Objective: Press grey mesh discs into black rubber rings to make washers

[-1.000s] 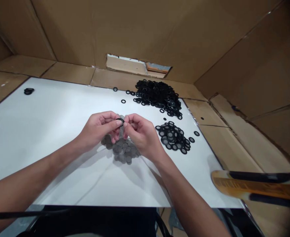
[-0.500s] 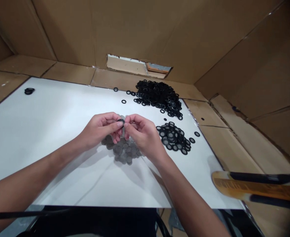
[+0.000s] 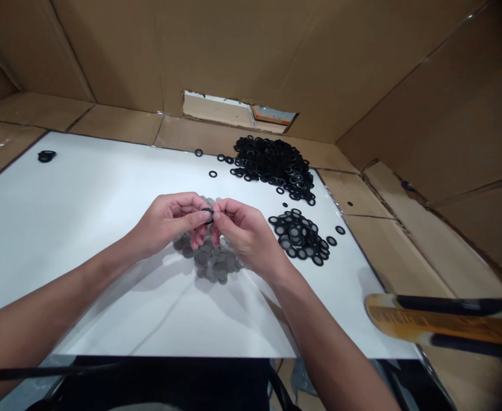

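Note:
Over the middle of the white tabletop, my left hand (image 3: 171, 220) and my right hand (image 3: 245, 234) meet at the fingertips. Pinched between thumb and fingers of both is a small black ring (image 3: 208, 213), seen tilted; whether a grey disc sits in it is too small to tell. Beneath my hands lies a loose pile of thin grey discs (image 3: 217, 262), partly hidden by my fingers. To the right of my right hand is a heap of black rings with grey centres (image 3: 296, 234). Farther back rises a larger heap of plain black rings (image 3: 272, 162).
Cardboard walls (image 3: 234, 51) surround the table (image 3: 92, 194), with a cut-out slot (image 3: 221, 108) at the back. A few black rings (image 3: 46, 156) lie at the far left. An orange-and-black strip-like object (image 3: 439, 322) juts in over the right edge.
Both hands keep their pinch on the black ring, which has turned slightly between the fingertips. The view has shifted a little; the heaps look the same.

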`<move>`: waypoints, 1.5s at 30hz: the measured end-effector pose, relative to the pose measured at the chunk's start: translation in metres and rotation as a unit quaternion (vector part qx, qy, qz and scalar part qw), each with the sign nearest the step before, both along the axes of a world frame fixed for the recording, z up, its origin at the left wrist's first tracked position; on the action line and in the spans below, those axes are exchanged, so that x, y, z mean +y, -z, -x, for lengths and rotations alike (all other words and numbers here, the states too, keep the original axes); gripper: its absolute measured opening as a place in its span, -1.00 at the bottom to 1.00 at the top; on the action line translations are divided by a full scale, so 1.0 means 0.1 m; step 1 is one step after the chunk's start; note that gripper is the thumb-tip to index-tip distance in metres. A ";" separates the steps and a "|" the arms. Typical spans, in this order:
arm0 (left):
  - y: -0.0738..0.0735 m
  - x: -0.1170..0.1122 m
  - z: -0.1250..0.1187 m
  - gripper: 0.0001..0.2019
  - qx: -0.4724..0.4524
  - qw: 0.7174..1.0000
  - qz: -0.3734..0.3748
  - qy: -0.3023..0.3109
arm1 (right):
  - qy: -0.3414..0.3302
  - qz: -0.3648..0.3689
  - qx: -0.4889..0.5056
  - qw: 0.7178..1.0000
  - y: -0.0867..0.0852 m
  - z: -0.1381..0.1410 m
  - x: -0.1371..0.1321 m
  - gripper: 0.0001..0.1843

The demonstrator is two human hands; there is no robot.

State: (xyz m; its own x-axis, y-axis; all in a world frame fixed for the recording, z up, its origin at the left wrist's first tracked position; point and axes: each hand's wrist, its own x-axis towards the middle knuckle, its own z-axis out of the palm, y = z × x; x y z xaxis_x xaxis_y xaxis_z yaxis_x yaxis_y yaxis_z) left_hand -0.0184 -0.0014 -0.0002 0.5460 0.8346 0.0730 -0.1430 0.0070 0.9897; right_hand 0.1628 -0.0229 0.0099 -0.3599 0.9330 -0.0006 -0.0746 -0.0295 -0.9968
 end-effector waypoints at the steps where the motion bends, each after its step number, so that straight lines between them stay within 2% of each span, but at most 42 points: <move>1: 0.00 -0.01 -0.01 -0.86 -0.003 1.000 -0.001 -0.001 | 0.001 -0.003 0.001 1.000 0.01 0.01 0.00 -0.80; 6: -0.01 -0.04 -0.05 -0.88 -0.039 0.999 0.019 -0.011 | 0.021 -0.027 0.019 0.999 0.01 0.06 -0.04 -0.86; 10: 0.00 -0.04 -0.06 -0.88 -0.034 0.999 0.024 -0.014 | 0.039 -0.035 0.010 0.999 0.00 0.08 -0.06 -0.86; 21: -0.07 -0.06 -0.05 -0.85 0.032 0.998 -0.009 -0.059 | 0.086 -0.098 -0.096 0.987 0.03 0.03 -0.06 -0.92; 27: -0.08 -0.07 -0.08 -0.87 0.039 0.995 -0.018 -0.095 | 0.099 -0.137 -0.136 0.976 -0.02 0.02 -0.05 -0.93; 35: -0.02 -0.04 -0.09 -0.88 0.007 0.995 0.019 -0.098 | 0.080 -0.062 -0.084 0.991 -0.07 -0.01 -0.02 -0.79; 40: -0.02 -0.05 -0.11 -0.86 -0.023 0.995 0.076 -0.063 | 0.065 -0.048 -0.044 0.996 -0.05 0.01 -0.02 -0.76; 45: -0.04 -0.06 -0.12 -0.86 -0.025 0.995 0.073 -0.062 | 0.073 -0.054 -0.032 0.995 0.00 0.04 -0.04 -0.77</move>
